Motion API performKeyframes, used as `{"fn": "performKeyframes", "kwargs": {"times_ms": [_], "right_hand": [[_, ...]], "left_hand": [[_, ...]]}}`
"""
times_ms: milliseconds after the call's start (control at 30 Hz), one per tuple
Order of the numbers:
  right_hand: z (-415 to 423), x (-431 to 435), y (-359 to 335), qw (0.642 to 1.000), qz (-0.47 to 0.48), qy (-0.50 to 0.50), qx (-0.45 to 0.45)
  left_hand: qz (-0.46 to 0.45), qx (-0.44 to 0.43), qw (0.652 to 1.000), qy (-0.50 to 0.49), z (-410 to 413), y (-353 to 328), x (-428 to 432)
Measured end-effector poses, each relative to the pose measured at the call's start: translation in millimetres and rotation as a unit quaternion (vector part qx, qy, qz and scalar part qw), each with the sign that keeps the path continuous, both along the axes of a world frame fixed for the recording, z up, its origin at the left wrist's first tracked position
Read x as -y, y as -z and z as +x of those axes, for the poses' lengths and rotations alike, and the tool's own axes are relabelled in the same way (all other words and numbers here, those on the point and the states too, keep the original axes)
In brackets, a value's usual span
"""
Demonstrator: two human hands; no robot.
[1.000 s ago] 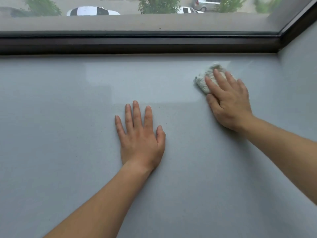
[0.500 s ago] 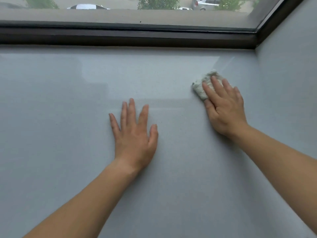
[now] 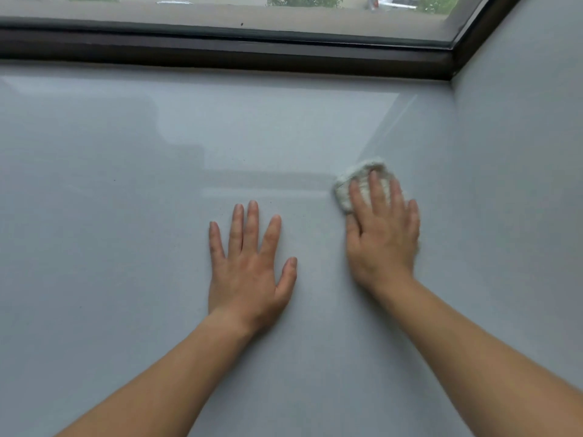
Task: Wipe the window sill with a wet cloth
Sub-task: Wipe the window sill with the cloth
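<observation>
- My right hand (image 3: 383,234) presses flat, fingers together, on a bunched white cloth (image 3: 362,184) at right of centre, on the grey window sill (image 3: 126,216).
- My left hand (image 3: 249,266) lies spread and empty at centre, bracing.
- Risk: the cloth may slip from under my fingers, since I seem to press rather than grip it.
- Since a second ago, cloth and hand have come nearer me, away from the dark frame (image 3: 220,55).

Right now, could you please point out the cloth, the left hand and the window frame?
cloth (image 3: 353,184), head view, bare edge left of the fingers.
left hand (image 3: 249,272), head view, back of the hand.
window frame (image 3: 220,53), head view, dark bottom rail.
</observation>
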State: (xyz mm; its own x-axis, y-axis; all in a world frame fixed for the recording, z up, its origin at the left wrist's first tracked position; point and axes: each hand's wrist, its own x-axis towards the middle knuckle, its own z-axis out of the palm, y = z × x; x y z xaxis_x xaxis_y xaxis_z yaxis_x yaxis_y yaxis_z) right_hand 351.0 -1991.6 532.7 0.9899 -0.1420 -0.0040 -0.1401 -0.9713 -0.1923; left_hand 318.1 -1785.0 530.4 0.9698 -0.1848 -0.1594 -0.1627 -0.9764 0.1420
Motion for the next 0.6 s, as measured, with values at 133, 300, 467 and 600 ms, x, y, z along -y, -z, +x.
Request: {"fn": "performKeyframes", "kwargs": {"times_ms": [133,300,467,600], "right_hand": [[-53,10,-1,0.984,0.012,-0.174,-0.022],[-48,10,0,1.000,0.023,0.000,-0.004],[-112,-19,0,0.986,0.013,-0.164,-0.007],[-104,20,3,0.989,0.001,-0.146,-0.013]], "left_hand": [[-0.006,0.005,1.000,-0.007,0,0,0],[0.004,-0.003,1.000,-0.010,0,-3,1],[-0.015,0.002,1.000,-0.011,0,-1,0],[-0.024,0.006,1.000,-0.007,-1,-1,-1]]}}
